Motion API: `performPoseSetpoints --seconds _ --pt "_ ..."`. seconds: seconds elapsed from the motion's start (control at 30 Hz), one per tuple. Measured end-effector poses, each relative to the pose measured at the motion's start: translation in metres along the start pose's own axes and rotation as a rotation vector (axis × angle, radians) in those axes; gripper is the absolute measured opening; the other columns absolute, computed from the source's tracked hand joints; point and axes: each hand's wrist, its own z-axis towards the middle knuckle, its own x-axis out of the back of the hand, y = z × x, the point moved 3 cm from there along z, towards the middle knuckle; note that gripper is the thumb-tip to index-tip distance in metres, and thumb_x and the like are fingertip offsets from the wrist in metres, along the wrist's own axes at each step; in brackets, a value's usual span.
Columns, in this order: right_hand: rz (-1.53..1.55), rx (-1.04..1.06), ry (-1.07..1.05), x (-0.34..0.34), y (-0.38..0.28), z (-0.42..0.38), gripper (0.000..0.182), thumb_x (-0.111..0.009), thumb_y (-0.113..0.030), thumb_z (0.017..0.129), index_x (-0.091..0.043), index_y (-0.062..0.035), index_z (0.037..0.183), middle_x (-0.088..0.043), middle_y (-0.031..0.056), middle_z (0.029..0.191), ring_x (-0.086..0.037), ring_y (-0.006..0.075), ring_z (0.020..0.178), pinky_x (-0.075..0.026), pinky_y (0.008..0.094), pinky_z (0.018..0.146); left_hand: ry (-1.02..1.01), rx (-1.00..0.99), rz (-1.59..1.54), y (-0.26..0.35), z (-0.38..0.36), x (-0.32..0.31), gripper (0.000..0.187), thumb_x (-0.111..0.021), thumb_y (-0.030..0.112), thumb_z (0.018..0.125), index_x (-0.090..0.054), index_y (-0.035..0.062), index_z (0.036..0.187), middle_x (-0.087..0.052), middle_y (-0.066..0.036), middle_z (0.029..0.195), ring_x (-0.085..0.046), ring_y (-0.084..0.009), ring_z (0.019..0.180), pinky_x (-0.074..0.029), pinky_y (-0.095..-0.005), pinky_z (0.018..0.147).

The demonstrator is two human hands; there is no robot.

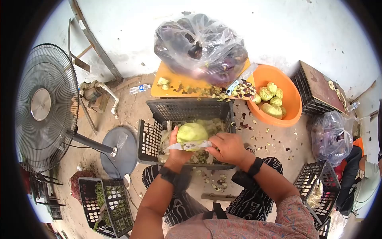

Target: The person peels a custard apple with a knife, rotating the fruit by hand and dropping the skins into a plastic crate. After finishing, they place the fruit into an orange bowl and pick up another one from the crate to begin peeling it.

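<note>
A round, pale green peeled eggplant (191, 130) rests in my left hand (178, 153), whose fingers curl around its left side and underneath. My right hand (230, 147) is closed on the handle of a knife (195, 145). Its blade lies crosswise along the near side of the eggplant, with the tip pointing left and pale bits stuck on the metal. Both hands are over a black plastic crate (171, 106) that holds pale peelings and scraps between my knees.
Behind the crate, an orange board (163, 75) bears dark peel scraps and a clear bag of purple eggplants (199, 47). An orange tub (293, 95) of peeled eggplants (272, 99) stands right. A fan (41, 105) stands left; another person (364, 181) is far right.
</note>
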Motion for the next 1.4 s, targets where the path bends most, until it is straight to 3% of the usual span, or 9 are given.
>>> performPoseSetpoints --seconds 0.07,0.17,0.4,0.63,0.73,0.87,1.4 --pt "0.006 -0.063 -0.017 -0.008 0.006 -0.006 0.030 -0.066 -0.037 0.084 -0.056 -0.0099 0.076 -0.058 0.0080 0.069 -0.060 0.0301 0.063 -0.047 0.0422 0.054 0.016 0.017 0.001 -0.001 0.003 0.005 0.066 -0.039 0.059 0.092 -0.057 0.0055 0.126 -0.061 -0.015 0.124 -0.059 -0.0323 0.113 -0.045 -0.0454 0.099" --pt "0.013 -0.102 -0.025 -0.015 0.014 -0.011 0.033 -0.063 -0.040 0.086 -0.056 -0.0096 0.075 -0.058 0.0081 0.067 -0.060 0.0308 0.062 -0.047 0.0424 0.054 0.046 0.047 0.019 -0.001 0.003 0.007 0.069 -0.038 0.061 0.092 -0.056 0.0038 0.127 -0.060 -0.018 0.127 -0.058 -0.0343 0.115 -0.045 -0.0463 0.099" --pt "-0.005 -0.132 -0.063 -0.005 0.022 -0.012 0.036 -0.060 -0.042 0.088 -0.055 -0.0094 0.072 -0.059 0.0073 0.066 -0.061 0.0302 0.062 -0.047 0.0422 0.054 0.080 0.071 -0.008 -0.001 0.004 0.001 0.069 -0.038 0.062 0.091 -0.058 0.0053 0.125 -0.062 -0.018 0.122 -0.061 -0.0350 0.108 -0.049 -0.0477 0.092" --pt "-0.076 -0.145 -0.029 -0.014 0.036 -0.018 0.037 -0.061 -0.044 0.086 -0.058 -0.0101 0.070 -0.059 0.0076 0.065 -0.061 0.0295 0.061 -0.047 0.0412 0.054 0.016 0.110 0.055 -0.006 0.002 0.006 0.070 -0.036 0.062 0.092 -0.056 0.0045 0.127 -0.061 -0.019 0.122 -0.061 -0.0351 0.108 -0.050 -0.0487 0.092" --pt "-0.087 -0.182 -0.024 -0.009 0.045 -0.021 0.038 -0.061 -0.044 0.085 -0.058 -0.0100 0.068 -0.059 0.0076 0.064 -0.061 0.0295 0.062 -0.046 0.0411 0.054 -0.041 0.067 0.148 -0.006 -0.003 0.001 0.058 -0.041 0.052 0.095 -0.059 0.0047 0.122 -0.063 -0.016 0.120 -0.062 -0.0321 0.109 -0.048 -0.0478 0.097" --pt "-0.046 -0.141 -0.061 -0.007 0.030 -0.024 0.038 -0.062 -0.044 0.085 -0.058 -0.0104 0.068 -0.059 0.0075 0.064 -0.061 0.0293 0.062 -0.046 0.0417 0.054 -0.038 0.129 0.040 0.002 -0.005 0.004 0.059 -0.044 0.053 0.093 -0.061 0.0035 0.119 -0.065 -0.015 0.117 -0.063 -0.0316 0.106 -0.048 -0.0468 0.095" --pt "-0.045 -0.093 -0.026 -0.012 0.025 -0.026 0.039 -0.062 -0.047 0.085 -0.056 -0.0115 0.069 -0.056 0.0062 0.063 -0.059 0.0285 0.060 -0.046 0.0416 0.053 0.006 0.068 0.025 0.003 -0.003 0.006 0.056 -0.047 0.049 0.093 -0.062 0.0008 0.118 -0.066 -0.017 0.114 -0.065 -0.0318 0.102 -0.050 -0.0449 0.094"
